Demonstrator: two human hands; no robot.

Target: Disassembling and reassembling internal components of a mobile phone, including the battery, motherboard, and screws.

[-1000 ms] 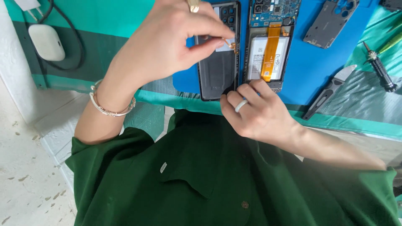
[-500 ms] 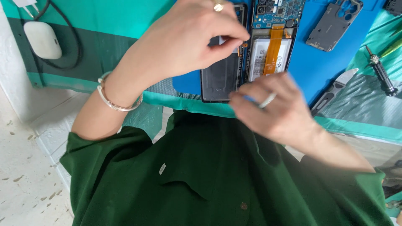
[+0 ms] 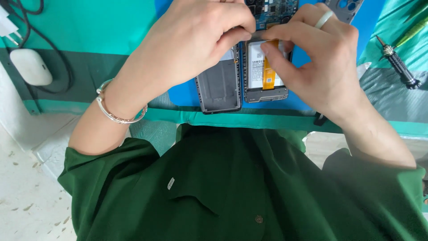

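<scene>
Two hands meet over an opened phone (image 3: 266,71) that lies on a blue mat (image 3: 183,94) on the counter (image 3: 89,35). The phone's back is off, so its insides show — a white battery with an orange strip down it, and a blue board full of tiny parts at the top end.

The left hand (image 3: 196,40) comes in from the left. Its fingers (image 3: 236,33) are curled in tight, with the thumb and first finger pinched close together at the top edge of the battery. The right hand (image 3: 318,62) comes in from the right and wears a pale ring (image 3: 324,19). Its fingers are narrow too, and the thumb presses down on the orange strip. Both hands touch the phone at almost the same spot. A thin grey bit sits between the two pinches, but it is too small to tell what it is.

Just beside the phone, on its left, lies a dark grey back cover (image 3: 218,87), hollow side up. The two touch along their long edges.

The left wrist wears a silver bracelet (image 3: 117,114). Far left on the counter sits a small white case (image 3: 30,66) with a black cable (image 3: 62,67) looping round it. Far right lies a screwdriver (image 3: 399,67) with a dark handle, well apart from the phone. Another grey phone frame (image 3: 345,6) peeks in at the top edge. The person wears a dark green shirt (image 3: 232,187).
</scene>
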